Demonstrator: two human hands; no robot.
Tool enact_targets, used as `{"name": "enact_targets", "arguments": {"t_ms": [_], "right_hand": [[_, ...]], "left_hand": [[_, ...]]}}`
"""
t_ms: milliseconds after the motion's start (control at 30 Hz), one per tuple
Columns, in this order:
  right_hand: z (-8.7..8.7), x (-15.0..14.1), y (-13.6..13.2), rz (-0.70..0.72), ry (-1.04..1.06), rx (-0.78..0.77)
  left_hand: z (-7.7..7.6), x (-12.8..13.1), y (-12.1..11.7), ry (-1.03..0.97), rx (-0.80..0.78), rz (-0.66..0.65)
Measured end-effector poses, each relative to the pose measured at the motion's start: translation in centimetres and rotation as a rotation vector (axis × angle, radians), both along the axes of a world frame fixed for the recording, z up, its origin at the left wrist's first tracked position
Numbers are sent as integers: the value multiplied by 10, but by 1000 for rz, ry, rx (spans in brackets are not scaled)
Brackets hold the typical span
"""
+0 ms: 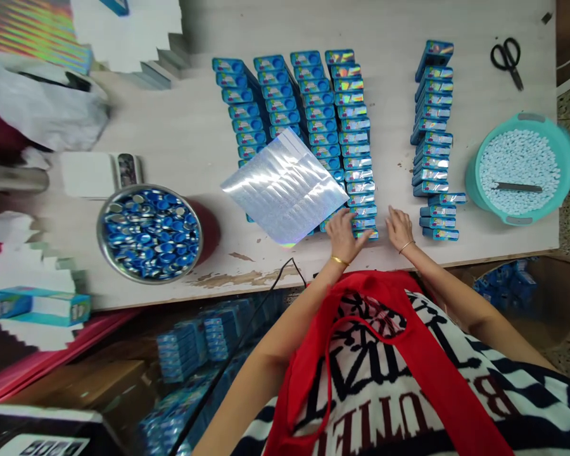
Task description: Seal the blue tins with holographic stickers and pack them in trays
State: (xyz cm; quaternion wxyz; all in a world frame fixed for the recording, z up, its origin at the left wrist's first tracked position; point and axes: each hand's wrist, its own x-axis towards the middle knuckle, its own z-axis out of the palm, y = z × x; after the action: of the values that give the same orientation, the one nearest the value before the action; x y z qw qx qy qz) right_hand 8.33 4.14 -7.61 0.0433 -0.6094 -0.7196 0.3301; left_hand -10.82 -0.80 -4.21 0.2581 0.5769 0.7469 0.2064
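My left hand (342, 239) has its fingers spread over the near end of a row of small blue boxes (360, 163). It touches the nearest boxes, close to the right corner of a shiny holographic sheet (285, 187). That sheet lies tilted across several rows of upright blue boxes (279, 104) and hides part of them. Just right of the row, my right hand (399, 229) rests at the bare table surface, fingers extended and nothing visible in them. Farther right stands another row of blue boxes (432, 161), its near few offset.
A steel bowl (102, 244) of blue and silver caps stands left. At right are a turquoise basket (472, 183) of small white pellets with a dark strip on top, and black scissors (508, 62). A white scale-like device (89, 174) sits behind the bowl; a cable (282, 272) crosses the front edge.
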Motion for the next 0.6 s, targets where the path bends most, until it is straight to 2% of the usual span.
{"name": "enact_targets", "arguments": {"t_ms": [100, 167, 300, 400, 500, 600], "right_hand": [[10, -16, 50, -21, 62, 214], [19, -40, 95, 45, 84, 312], [31, -104, 196, 141, 19, 370], [29, -146, 254, 163, -5, 381], [13, -171, 277, 189, -6, 347], [-2, -178, 270, 248, 7, 318]], "left_hand": [[5, -13, 6, 153, -61, -456], [5, -16, 14, 257, -135, -601], [2, -12, 31, 344, -208, -680], [-2, -8, 35, 351, -214, -691], [-3, -7, 35, 337, -232, -666], [-2, -5, 35, 321, -256, -637]]}}
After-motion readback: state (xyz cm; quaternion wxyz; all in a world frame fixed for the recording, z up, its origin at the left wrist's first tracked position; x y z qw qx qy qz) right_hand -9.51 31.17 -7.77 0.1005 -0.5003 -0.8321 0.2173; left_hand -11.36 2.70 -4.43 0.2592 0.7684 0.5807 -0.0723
